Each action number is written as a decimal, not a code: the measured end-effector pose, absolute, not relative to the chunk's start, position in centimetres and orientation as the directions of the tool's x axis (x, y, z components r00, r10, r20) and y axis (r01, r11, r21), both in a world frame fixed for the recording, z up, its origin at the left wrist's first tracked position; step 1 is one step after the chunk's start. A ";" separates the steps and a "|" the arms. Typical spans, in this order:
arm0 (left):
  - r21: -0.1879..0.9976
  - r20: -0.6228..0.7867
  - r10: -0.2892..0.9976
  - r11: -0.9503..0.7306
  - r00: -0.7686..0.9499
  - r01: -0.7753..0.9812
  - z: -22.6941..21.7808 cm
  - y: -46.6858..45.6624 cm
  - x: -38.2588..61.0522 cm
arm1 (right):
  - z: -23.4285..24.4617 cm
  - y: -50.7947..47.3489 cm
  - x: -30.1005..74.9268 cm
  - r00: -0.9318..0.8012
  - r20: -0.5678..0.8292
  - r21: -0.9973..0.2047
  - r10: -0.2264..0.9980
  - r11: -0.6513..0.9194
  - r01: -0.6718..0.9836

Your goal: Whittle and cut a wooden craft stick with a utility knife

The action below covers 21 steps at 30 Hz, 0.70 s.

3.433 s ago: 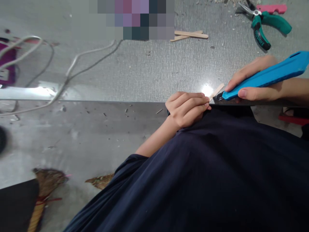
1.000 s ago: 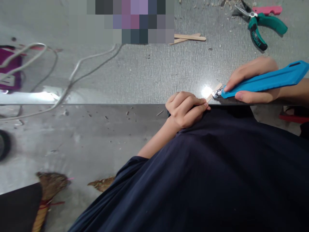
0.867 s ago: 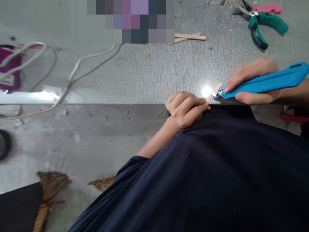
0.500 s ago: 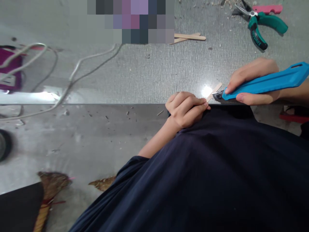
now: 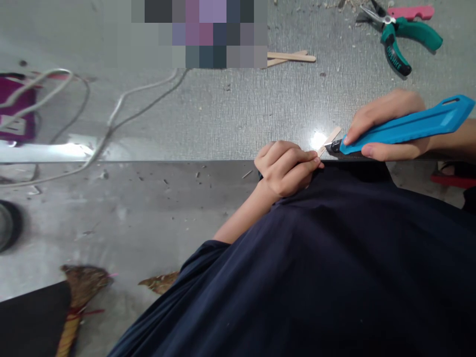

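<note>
At the table's near edge, my left hand [image 5: 288, 167] pinches the lower end of a thin wooden craft stick [image 5: 333, 135], which slants up and to the right over the tabletop. My right hand [image 5: 388, 126] is wrapped round a blue utility knife [image 5: 409, 128]. The knife's short blade lies across the stick just beyond my left fingertips; how deep it sits in the wood I cannot tell.
Farther back lie two crossed craft sticks [image 5: 293, 58], green-handled pliers [image 5: 396, 42] and a pink tool [image 5: 412, 13]. A pale cable [image 5: 119, 109] runs across the left side. On the floor are a broom [image 5: 84, 285] and scattered scraps.
The knife blade has shifted very slightly left along the stick. Both hands keep nearly the same place and grip.
</note>
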State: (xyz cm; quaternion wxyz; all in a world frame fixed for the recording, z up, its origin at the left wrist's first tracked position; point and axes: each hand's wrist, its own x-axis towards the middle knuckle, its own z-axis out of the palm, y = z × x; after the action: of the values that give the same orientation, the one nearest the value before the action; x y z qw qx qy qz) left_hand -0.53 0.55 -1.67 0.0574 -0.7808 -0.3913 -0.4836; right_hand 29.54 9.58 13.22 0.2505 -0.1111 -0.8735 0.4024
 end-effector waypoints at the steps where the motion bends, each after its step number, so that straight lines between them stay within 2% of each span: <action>1: 0.272 0.822 0.523 -0.709 0.226 0.650 -1.4 0.6 -0.4 | 13.2 9.6 29.5 -0.854 0.351 -0.756 0.384 0.654 -0.017; 5: 0.140 0.925 0.321 -0.787 0.205 0.601 0.2 1.0 0.5 | 13.1 9.7 29.2 -0.884 0.344 -0.769 0.317 0.635 -0.072; 7: 0.116 0.944 0.273 -0.801 0.185 0.588 0.6 1.1 0.8 | 13.1 9.6 29.1 -0.900 0.337 -0.768 0.276 0.633 -0.094; 9: 0.115 0.945 0.271 -0.797 0.181 0.593 0.7 1.1 0.8 | 13.2 9.4 29.2 -0.895 0.338 -0.765 0.293 0.639 -0.079; 14: 0.047 0.923 0.291 -0.736 0.252 0.676 0.7 1.0 0.6 | 13.5 9.3 29.9 -0.826 0.311 -0.756 0.469 0.650 0.084; 18: 0.040 0.943 0.245 -0.756 0.226 0.653 0.7 1.0 0.5 | 13.5 9.4 29.8 -0.820 0.328 -0.742 0.469 0.665 0.083; 21: 0.096 0.904 0.351 -0.722 0.244 0.685 0.2 0.5 0.4 | 13.6 9.3 29.5 -0.804 0.337 -0.759 0.489 0.646 0.075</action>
State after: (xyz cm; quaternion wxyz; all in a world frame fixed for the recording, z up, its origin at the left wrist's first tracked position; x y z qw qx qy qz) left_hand 0.41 0.54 0.25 0.1620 -0.7719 -0.3357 -0.5150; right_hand 29.55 9.27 13.64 0.2674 -0.1626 -0.8670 0.3879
